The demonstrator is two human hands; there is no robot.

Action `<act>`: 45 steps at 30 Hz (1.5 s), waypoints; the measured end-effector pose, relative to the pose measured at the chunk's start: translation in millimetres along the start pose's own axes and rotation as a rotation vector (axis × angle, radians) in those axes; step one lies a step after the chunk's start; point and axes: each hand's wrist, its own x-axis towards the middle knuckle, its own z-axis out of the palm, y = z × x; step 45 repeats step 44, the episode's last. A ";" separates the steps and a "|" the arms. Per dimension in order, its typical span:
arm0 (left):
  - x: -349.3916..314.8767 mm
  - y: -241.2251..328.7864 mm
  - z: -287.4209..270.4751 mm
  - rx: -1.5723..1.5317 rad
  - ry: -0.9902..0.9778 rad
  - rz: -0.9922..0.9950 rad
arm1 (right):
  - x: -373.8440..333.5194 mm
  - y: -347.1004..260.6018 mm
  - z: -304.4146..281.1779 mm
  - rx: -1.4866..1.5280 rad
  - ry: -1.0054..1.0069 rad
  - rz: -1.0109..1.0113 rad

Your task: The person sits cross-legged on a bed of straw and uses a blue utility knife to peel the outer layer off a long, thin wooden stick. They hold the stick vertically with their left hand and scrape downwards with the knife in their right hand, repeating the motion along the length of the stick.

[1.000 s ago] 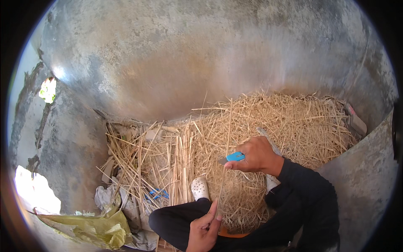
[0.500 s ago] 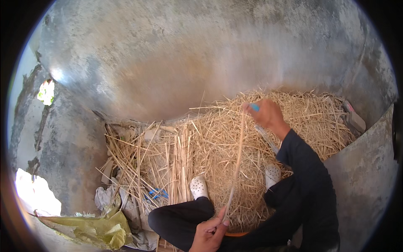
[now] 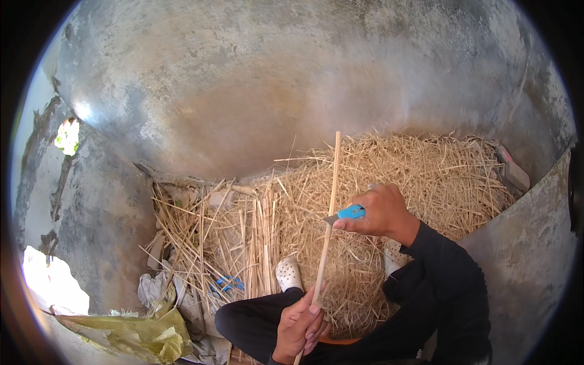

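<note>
My left hand [image 3: 300,325] is closed round the lower part of a long, thin, pale strip that looks like split bamboo [image 3: 333,182]. The strip stands up and away from me, its far end reaching past the straw to the wall. In my right hand [image 3: 382,213] is a blue utility knife [image 3: 351,212], fingers wrapped round its handle. Its blade points left and meets the strip about midway along. Whether the right thumb also touches the strip I cannot tell.
Shavings [image 3: 426,176] cover the floor in a thick heap. To the left lie a row of split strips [image 3: 261,237], a tangle of sticks [image 3: 194,231], a blue object [image 3: 228,284] and a yellowish sheet [image 3: 140,334]. A concrete wall [image 3: 274,79] rises ahead. My feet wear white clogs [image 3: 288,274].
My right hand with the knife has come down toward me from the strip's far end to about its middle. The strip now stands straighter, and my left hand has moved slightly.
</note>
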 end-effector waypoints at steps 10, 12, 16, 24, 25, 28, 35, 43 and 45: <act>-15.9 -3.7 4.2 0.287 -0.010 -0.012 | 25.9 33.2 5.1 -0.094 -0.049 0.234; -16.1 -9.6 1.0 0.299 0.084 -0.014 | 9.2 29.6 17.3 -0.026 -0.079 0.187; -7.9 -0.8 -2.7 0.263 0.143 0.047 | -4.2 -18.3 16.6 0.055 -0.085 -0.071; -0.3 7.4 -1.1 0.122 0.042 0.045 | 5.3 -11.8 22.4 0.057 0.052 -0.145; 0.2 7.6 -0.8 0.116 0.053 0.053 | 7.0 -12.2 23.1 0.035 0.065 -0.159; 2.3 7.9 -0.9 0.109 0.083 0.068 | 12.0 -11.5 25.6 -0.035 0.083 -0.198; -28.6 8.5 -1.2 0.244 0.203 0.023 | 45.5 108.5 17.7 -0.175 -0.001 0.640; -1.0 7.3 -16.8 0.028 0.149 0.095 | -0.5 -15.2 16.5 0.145 0.096 -0.187; -1.2 5.2 -9.2 0.074 0.178 0.068 | -2.8 -22.8 15.3 0.094 0.037 -0.258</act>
